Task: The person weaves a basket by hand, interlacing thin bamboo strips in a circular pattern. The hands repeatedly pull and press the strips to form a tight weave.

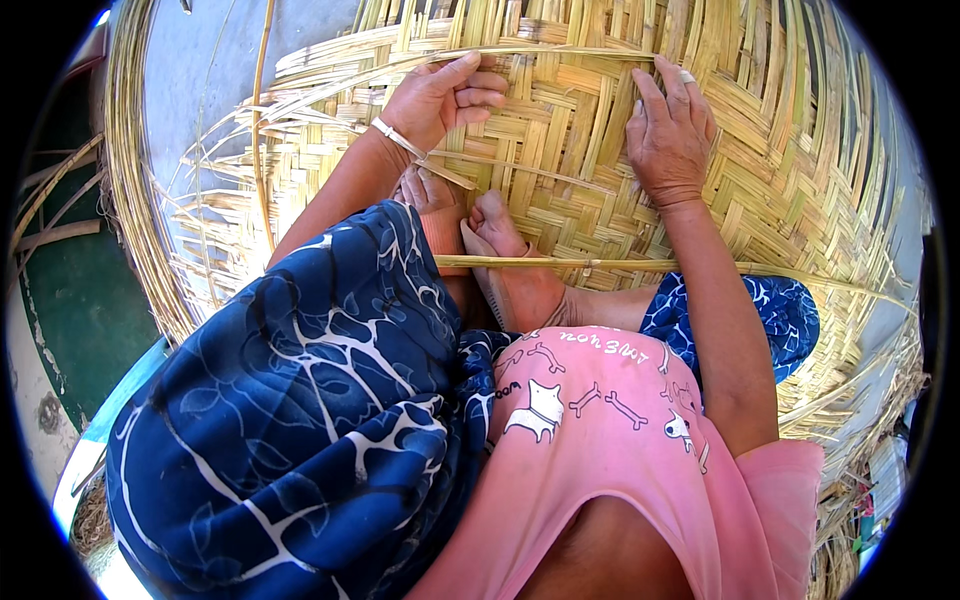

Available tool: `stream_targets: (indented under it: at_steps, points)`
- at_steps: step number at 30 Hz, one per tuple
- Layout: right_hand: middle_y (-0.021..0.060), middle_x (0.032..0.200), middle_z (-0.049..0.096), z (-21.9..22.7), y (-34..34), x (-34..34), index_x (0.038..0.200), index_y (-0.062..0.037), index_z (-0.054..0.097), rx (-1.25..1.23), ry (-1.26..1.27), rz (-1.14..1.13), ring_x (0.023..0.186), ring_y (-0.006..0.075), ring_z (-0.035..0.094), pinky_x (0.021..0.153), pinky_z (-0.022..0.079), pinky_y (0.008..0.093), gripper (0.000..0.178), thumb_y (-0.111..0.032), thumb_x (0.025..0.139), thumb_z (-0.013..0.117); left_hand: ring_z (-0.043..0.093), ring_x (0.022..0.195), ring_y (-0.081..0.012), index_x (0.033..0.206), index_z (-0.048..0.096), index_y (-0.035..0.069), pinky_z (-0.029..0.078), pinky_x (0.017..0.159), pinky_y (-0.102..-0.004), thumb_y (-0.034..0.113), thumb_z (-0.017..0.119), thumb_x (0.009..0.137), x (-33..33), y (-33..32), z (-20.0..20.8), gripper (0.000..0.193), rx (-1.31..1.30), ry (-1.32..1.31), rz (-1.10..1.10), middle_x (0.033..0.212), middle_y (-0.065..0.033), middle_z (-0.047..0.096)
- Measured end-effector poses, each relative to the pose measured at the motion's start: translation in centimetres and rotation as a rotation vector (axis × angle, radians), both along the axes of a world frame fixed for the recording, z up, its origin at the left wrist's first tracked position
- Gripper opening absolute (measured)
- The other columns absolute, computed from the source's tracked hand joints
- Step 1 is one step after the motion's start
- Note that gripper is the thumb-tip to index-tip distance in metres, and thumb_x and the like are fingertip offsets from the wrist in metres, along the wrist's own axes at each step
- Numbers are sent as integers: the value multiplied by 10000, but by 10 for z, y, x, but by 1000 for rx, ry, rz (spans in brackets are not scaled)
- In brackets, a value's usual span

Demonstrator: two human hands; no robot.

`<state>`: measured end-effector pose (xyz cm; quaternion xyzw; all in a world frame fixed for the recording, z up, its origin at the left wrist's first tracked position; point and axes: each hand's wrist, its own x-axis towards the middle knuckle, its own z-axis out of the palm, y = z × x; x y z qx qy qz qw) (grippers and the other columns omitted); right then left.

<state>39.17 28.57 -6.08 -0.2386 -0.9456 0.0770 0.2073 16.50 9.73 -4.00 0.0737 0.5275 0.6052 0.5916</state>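
Note:
A long pale-yellow strip [575, 50] crosses the upper part of the woven mat [560, 130]. My left hand [448, 98] grips it between thumb and curled fingers; a white band circles that wrist. On the right, my right hand [672, 135] lies palm down, its fingers stretched out over the weave. One fingertip touches the strip near its right end, and a pale wrap covers part of another finger. A second strip [640, 265] lies loose across my foot and shin. The mat's left side ends in unwoven, fanned-out strips [215, 165].
My bare feet [505, 265] rest on the mat, and my raised knee in blue patterned cloth [290, 400] fills the lower left. A thick bundle of long strips [130, 200] curves along the left. Loose strips [840, 400] lie at the right edge. Blue-grey floor [185, 90] shows at upper left.

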Motion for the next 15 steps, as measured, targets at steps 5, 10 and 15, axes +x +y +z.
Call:
stream_targets:
  at_steps: [5,10,15]
  points:
    - [5,1347,450,1,0,1,1224,-208,533,0,-6,-4,1242,240,397,1018,299,398,465,-175,767,611,680,829,-177,1197,517,-24,567,665,-235,269,475,971,0,1,-1,372,9,-4,-6,990,-132,669]
    - [6,1349,449,0,0,0,1225,-207,532,-2,-2,-4,1243,240,396,1023,294,397,470,-170,763,610,680,827,-177,1191,522,-23,568,661,-235,271,475,971,0,1,0,371,3,-3,-4,988,-132,670]
    - [8,1350,450,0,0,1,1230,-203,530,2,-10,-6,1242,241,397,1025,294,397,480,-170,758,608,679,825,-176,1179,535,-19,567,655,-234,273,477,970,1,1,2,364,5,-2,3,985,-131,670]
